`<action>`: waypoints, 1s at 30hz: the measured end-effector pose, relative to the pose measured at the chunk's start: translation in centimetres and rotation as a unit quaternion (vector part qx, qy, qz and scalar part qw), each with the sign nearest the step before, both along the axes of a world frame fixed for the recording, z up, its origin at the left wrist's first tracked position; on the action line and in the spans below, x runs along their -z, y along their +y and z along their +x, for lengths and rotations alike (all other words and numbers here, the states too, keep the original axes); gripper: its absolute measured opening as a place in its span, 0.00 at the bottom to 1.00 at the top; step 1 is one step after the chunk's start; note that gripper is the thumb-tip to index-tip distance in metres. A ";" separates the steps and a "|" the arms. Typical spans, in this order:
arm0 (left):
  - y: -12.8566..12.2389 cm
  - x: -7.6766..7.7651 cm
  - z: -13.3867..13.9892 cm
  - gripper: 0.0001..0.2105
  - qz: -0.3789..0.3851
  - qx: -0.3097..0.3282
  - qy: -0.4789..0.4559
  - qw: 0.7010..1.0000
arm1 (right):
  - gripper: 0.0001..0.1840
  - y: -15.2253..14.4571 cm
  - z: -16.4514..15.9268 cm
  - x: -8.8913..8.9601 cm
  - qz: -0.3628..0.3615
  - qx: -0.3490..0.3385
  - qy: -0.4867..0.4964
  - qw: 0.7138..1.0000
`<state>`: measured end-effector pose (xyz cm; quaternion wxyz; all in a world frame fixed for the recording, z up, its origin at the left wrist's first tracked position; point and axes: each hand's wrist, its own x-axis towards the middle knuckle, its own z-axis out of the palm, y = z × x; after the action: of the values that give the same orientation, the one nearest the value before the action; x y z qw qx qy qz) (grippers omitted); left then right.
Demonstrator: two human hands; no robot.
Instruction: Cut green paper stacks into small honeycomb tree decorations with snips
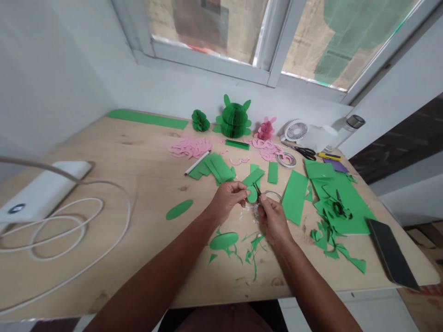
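Note:
Between the thumb and fingers of my left hand (pixel 228 199) is a small rounded piece of green paper (pixel 252 195). My right hand (pixel 273 216) is closed around small dark scissors (pixel 257 188), whose blades touch the edge of that paper; the handles are hidden by my fingers. Below my hands lie a green paper oval (pixel 224 240) and thin green offcuts (pixel 256 249). Another green oval (pixel 179 210) rests to the left. Just beyond my hands are green paper strips (pixel 254 176), and a roll of tape (pixel 273 196) sits partly behind my right hand.
Folded green and pink paper figures (pixel 234 121) stand along the wall. Pink scraps (pixel 191 147), a pen (pixel 197 163), black scissors (pixel 304 151), a small fan (pixel 296 131) and a bottle (pixel 348 131) lie around. A phone (pixel 392 253) is at right; a white device (pixel 44 189) and cable are left.

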<state>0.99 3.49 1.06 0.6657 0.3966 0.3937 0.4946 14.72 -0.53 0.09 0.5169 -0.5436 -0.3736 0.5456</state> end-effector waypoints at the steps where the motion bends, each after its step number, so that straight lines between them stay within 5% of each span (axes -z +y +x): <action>1: 0.0 0.0 0.0 0.11 -0.002 -0.007 -0.004 1.000 | 0.25 0.0 0.0 0.0 -0.004 0.000 0.002 1.000; 30: 0.0 0.0 0.4 0.10 -0.008 -0.029 -0.039 0.999 | 0.24 0.2 -0.2 1.0 0.018 0.019 0.006 1.000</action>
<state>1.37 3.47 1.04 0.6689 0.3604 0.3826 0.5256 14.55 -0.35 -0.94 0.5391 -0.5383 -0.3699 0.5318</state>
